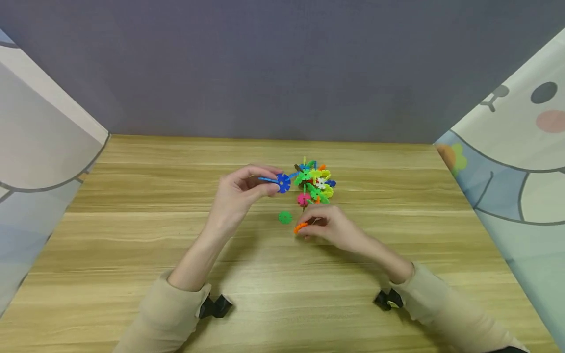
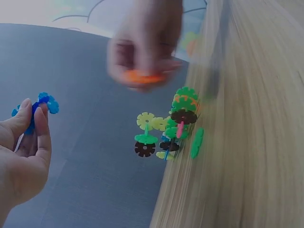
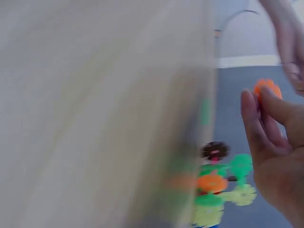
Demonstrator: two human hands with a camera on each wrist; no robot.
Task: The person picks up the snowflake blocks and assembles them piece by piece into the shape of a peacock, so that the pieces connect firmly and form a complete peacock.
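My left hand [image 1: 240,191] pinches a few joined blue snowflake discs [image 1: 283,183] between thumb and fingertips, raised above the table; in the left wrist view the blue discs [image 2: 42,102] stick out past the fingers at angles to each other. Lower and to the right, my right hand [image 1: 326,225] holds an orange snowflake disc [image 1: 300,227] between thumb and fingers. The same orange disc [image 3: 267,89] shows at the fingertips in the right wrist view. Between the two hands a single green disc [image 1: 285,217] lies on the table.
Just beyond my right hand stands a cluster of interlocked discs [image 1: 315,181] in green, yellow, pink, white and other colours. The wooden table [image 1: 154,235] meets a grey panel [image 1: 273,68] at the back. Printed panels [image 1: 521,147] flank both sides.
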